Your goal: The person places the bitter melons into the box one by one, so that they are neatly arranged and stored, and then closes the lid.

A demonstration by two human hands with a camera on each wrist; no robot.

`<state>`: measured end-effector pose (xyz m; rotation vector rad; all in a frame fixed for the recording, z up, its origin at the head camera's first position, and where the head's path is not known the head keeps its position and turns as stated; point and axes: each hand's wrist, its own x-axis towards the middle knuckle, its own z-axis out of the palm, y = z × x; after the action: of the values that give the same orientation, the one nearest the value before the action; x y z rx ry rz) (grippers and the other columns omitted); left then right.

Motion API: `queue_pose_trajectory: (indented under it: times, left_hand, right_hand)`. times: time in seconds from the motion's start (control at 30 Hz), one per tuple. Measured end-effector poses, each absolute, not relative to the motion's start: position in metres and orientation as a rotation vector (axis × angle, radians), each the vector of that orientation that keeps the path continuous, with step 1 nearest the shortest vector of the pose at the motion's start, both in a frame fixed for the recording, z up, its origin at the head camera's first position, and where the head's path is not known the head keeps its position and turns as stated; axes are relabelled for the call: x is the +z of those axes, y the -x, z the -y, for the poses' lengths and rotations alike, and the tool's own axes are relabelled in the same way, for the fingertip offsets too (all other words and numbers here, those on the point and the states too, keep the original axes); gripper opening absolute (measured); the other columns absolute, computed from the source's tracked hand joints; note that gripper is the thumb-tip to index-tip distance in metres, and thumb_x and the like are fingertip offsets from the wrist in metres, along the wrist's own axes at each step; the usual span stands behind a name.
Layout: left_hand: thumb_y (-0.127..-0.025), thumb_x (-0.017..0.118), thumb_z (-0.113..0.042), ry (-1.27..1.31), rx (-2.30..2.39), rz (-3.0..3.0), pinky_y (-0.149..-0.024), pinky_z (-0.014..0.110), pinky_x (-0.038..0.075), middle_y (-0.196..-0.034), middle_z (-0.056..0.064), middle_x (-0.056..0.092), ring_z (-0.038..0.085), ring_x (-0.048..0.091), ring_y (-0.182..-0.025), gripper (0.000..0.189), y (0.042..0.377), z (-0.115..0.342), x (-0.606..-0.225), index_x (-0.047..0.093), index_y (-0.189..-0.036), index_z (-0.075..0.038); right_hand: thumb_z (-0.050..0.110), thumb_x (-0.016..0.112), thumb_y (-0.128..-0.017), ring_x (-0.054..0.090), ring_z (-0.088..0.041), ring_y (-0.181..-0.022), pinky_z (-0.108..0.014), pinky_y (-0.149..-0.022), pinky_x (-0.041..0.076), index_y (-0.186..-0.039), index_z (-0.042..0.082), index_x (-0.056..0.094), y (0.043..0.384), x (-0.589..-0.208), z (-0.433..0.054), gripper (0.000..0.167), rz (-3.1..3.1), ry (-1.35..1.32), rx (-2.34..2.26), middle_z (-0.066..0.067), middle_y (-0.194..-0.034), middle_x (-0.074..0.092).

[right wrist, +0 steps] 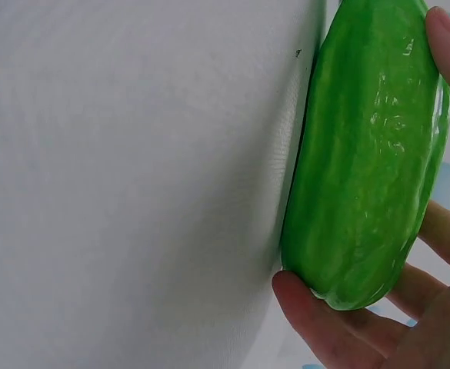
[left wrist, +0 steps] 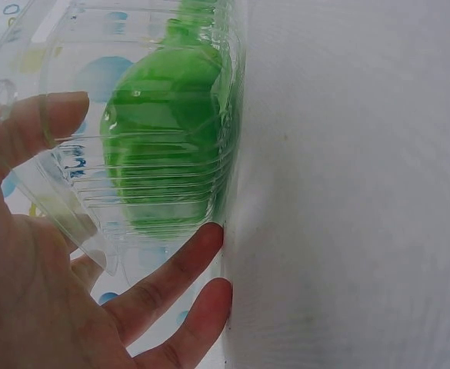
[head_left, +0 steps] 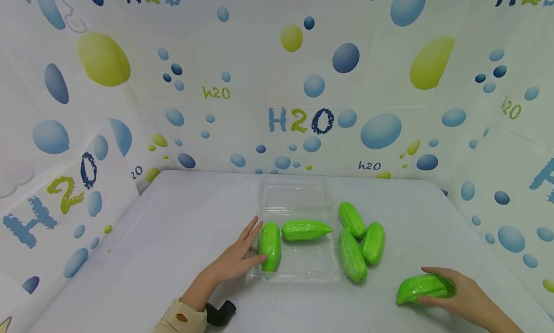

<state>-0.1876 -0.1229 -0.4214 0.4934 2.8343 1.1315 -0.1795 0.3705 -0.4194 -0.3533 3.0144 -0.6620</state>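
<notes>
A clear plastic box (head_left: pixel 309 270) with its lid folded back stands mid-table. In it lie two glossy green cucumbers: one lengthwise cucumber (head_left: pixel 270 246) at the left wall and one crosswise cucumber (head_left: pixel 306 230) further back. My left hand (head_left: pixel 235 261) is at the box's left side, thumb over the rim and fingers extended outside; the left wrist view shows a cucumber (left wrist: pixel 167 142) through the ribbed wall. At the right front, my right hand (head_left: pixel 460 294) grips another cucumber (head_left: pixel 421 288) between thumb and fingers. That held cucumber (right wrist: pixel 367 154) lies close along the tabletop in the right wrist view.
Just right of the box, three more cucumbers lie close together: a rear cucumber (head_left: pixel 351 219), a front cucumber (head_left: pixel 352 256) and a right cucumber (head_left: pixel 373 243). A white cover (head_left: pixel 195 203) lies over the table. Patterned sheeting (head_left: pixel 242 49) encloses the back and sides.
</notes>
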Motion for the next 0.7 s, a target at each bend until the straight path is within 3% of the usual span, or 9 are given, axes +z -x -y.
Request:
queue_pose_trajectory:
  times: [0.27,0.7]
  left_hand:
    - [-0.089,0.054,-0.042,-0.493,1.135,-2.837,-0.086,0.056,0.041,-0.154,0.004,0.001,0.030,0.052,-0.109,0.078,0.188,0.123,-0.423,0.013,-0.148,-0.012]
    - [-0.089,0.053,-0.043,-0.499,1.137,-2.832,-0.086,0.057,0.041,-0.154,0.002,0.000,0.031,0.051,-0.110,0.078,0.188,0.124,-0.423,0.012,-0.148,-0.012]
  right_hand:
    - [0.044,0.079,-0.065,0.051,-0.045,-0.101,-0.058,-0.074,0.042,-0.114,0.005,0.062,0.180,-0.419,-0.372,0.064,-3.074,0.363,-0.652,-0.024,-0.113,0.057]
    - [0.050,0.075,-0.068,0.051,-0.039,-0.098,-0.049,-0.070,0.042,-0.118,0.003,0.058,0.183,-0.405,-0.362,0.071,-3.126,0.264,-0.696,-0.028,-0.116,0.054]
